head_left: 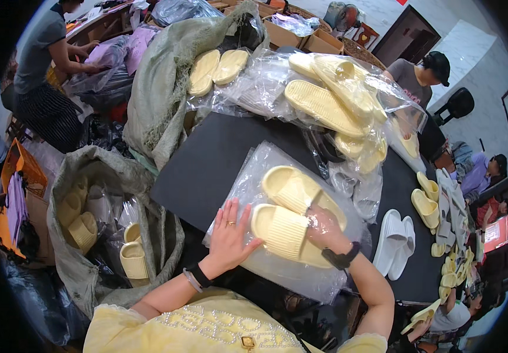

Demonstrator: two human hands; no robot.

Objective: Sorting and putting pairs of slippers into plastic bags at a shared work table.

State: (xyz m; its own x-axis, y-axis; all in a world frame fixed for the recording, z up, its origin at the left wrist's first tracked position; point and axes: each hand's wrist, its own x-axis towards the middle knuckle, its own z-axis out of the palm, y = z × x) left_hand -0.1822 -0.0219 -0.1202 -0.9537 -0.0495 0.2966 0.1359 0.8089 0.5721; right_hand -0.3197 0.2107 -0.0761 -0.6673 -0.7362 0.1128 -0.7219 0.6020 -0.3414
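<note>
Two pale yellow slide sandals [292, 215] lie side by side on the black table [207, 159], inside a clear plastic bag [254, 176]. My left hand [229, 235] lies flat with fingers spread on the bag, just left of the nearer sandal. My right hand [324, 229] is inside the bag under the film, resting on the right end of the sandals. Whether its fingers grip a sandal I cannot tell.
More bagged yellow sandals [330, 97] pile at the table's far side. A white pair [396, 241] and loose yellow ones [425, 203] lie at right. A grey sack [89, 176] of sandals stands at my left. Other people [418, 73] work around the table.
</note>
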